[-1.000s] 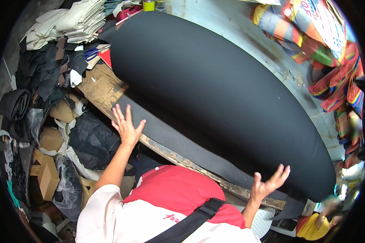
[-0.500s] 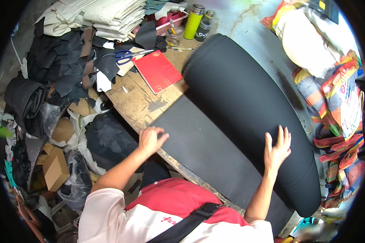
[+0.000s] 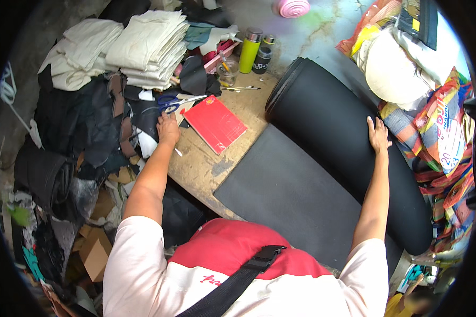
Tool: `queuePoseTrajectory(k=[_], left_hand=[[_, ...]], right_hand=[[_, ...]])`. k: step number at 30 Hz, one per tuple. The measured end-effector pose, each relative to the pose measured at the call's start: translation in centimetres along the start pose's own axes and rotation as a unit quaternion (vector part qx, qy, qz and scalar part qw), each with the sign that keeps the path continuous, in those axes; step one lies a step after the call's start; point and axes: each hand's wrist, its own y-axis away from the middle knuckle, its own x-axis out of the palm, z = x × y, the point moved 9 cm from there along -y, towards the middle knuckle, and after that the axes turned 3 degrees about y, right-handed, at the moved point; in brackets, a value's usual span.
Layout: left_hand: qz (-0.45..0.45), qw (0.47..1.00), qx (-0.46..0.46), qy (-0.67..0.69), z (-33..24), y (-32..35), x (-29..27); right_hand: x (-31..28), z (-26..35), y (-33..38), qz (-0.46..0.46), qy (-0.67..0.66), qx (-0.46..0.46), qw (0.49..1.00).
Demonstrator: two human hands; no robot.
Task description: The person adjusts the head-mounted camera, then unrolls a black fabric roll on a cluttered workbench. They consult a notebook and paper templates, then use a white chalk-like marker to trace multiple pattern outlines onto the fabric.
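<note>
A thick roll of black sheet material [image 3: 333,127] lies slantwise across the table, and its loose end, a flat dark sheet [image 3: 285,174], spreads toward me. My right hand [image 3: 378,136] rests on the far side of the roll with fingers spread. Further left, my left hand [image 3: 168,130] reaches out with fingers extended, just short of a pair of scissors [image 3: 169,103] with dark blue handles. Whether the fingertips touch the handles I cannot tell. Beside the scissors lies a red notebook [image 3: 215,124], with a pale card partly under the scissors.
Black scraps [image 3: 71,116] are heaped at the left below folded cream cloth [image 3: 148,45]. A lime-green flask [image 3: 250,51] and a dark bottle [image 3: 262,60] stand at the back. Colourful sacks [image 3: 444,127] line the right. A cardboard box [image 3: 95,254] sits lower left.
My left hand has moved from the sheet's near-left edge up to the scissors. My right hand has slid farther along and across the roll. The view has shifted too.
</note>
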Motion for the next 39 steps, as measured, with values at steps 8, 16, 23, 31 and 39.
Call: queuePoseTrajectory(k=[8,16,23,31,39], left_hand=[[0.075,0.994,0.074,-0.042,-1.5,-3.2,-0.7],[0.179,0.966,0.175,0.057,-2.3,-4.7,-11.8],[0.042,0.895,0.176,0.408,-7.0,1.7,-18.0],[0.163,0.830,0.338,0.412,-22.5,20.2,-3.0],[-0.073,0.948,0.108,0.292,-7.1,6.2,-1.0]], right_hand=[[-0.6,0.3,-2.0,0.023,-0.005,0.051,0.998],[-5.3,0.6,3.6,-0.427,-0.138,-0.091,0.889],[-6.5,3.9,9.0,-0.549,-0.035,-0.208,0.809],[5.3,14.3,21.6,-0.237,-0.154,-0.295,0.913],[15.3,14.9,24.8,0.101,-0.163,-0.199,0.961]])
